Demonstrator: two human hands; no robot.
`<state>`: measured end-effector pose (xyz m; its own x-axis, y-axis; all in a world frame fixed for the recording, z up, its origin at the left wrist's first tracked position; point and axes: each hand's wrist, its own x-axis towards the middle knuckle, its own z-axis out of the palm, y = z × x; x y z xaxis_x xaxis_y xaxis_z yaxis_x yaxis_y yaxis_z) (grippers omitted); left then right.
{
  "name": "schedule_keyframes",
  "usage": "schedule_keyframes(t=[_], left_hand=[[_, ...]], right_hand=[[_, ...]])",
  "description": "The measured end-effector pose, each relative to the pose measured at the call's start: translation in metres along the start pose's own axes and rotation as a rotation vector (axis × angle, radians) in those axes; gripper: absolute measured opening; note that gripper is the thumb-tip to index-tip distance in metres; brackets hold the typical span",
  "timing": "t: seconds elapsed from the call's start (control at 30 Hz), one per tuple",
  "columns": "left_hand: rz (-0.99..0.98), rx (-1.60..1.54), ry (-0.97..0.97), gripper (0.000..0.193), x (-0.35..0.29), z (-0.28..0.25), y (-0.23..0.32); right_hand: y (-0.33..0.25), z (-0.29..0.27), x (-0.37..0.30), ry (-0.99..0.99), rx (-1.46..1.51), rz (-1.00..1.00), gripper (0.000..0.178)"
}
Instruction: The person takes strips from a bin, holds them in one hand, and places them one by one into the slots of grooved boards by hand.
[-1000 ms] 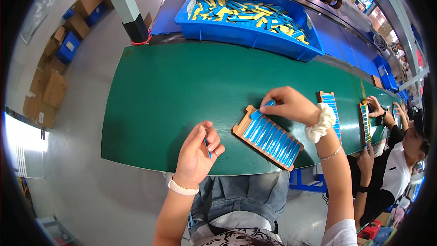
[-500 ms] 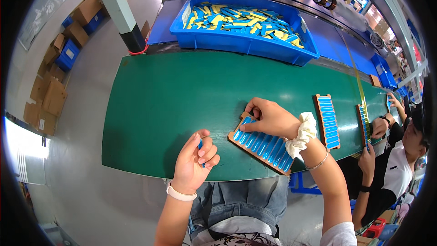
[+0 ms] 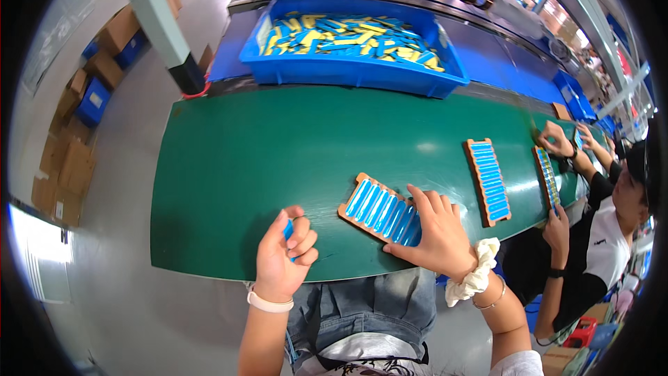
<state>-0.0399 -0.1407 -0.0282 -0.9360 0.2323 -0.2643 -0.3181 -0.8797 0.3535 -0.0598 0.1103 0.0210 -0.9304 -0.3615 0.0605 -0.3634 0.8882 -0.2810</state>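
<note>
A brown notched tray (image 3: pixel 343 212) lies slanted on the green tabletop in front of me, holding a row of shiny blue rod-like pieces (image 3: pixel 376 207). My right hand (image 3: pixel 445 240) spans the tray's right end, thumb at the near edge and fingers at the far edge. It covers that end's pieces. Left of the tray, my left hand (image 3: pixel 282 257) is raised above the table with curled fingers. A small blue piece (image 3: pixel 289 230) shows inside them; most of it is hidden.
A blue bin (image 3: pixel 355 78) of blue and yellow strips stands behind the table (image 3: pixel 236 160). Another filled tray (image 3: pixel 489 181) lies to the right. Farther right, a co-worker's hands (image 3: pixel 557 230) are at a third tray (image 3: pixel 547 174). A post (image 3: pixel 156 21) rises at the left.
My right hand has gone from the tray's far left end to its right end, now gripping across it. My left hand keeps the blue piece. One of the co-worker's hands has lifted toward the tray's far end.
</note>
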Motion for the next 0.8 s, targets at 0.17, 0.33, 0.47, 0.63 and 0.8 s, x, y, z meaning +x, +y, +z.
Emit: schedule_keyframes(t=[0.17, 0.33, 0.47, 0.63, 0.8], left_hand=[[0.012, -0.019, -0.010, 0.021, -0.004, -0.005, 0.002], [0.032, 0.012, -0.004, 0.021, -0.002, -0.002, 0.001], [0.029, -0.068, 0.029, 0.022, -0.002, -0.001, 0.000], [0.004, 0.138, 0.040, 0.027, -0.008, 0.002, 0.003], [0.084, 0.641, 0.145, 0.023, 0.000, 0.036, 0.022]], right_hand=[[0.021, 0.005, -0.004, 0.218, -0.067, 0.206, 0.096], [0.046, -0.002, -0.007, 0.293, -0.129, 0.290, 0.094], [0.071, -0.006, -0.012, 0.381, -0.242, 0.435, 0.094], [0.097, -0.008, -0.017, 0.410, -0.251, 0.580, 0.094], [0.115, -0.021, -0.001, 0.410, -0.267, 0.727, 0.082]])
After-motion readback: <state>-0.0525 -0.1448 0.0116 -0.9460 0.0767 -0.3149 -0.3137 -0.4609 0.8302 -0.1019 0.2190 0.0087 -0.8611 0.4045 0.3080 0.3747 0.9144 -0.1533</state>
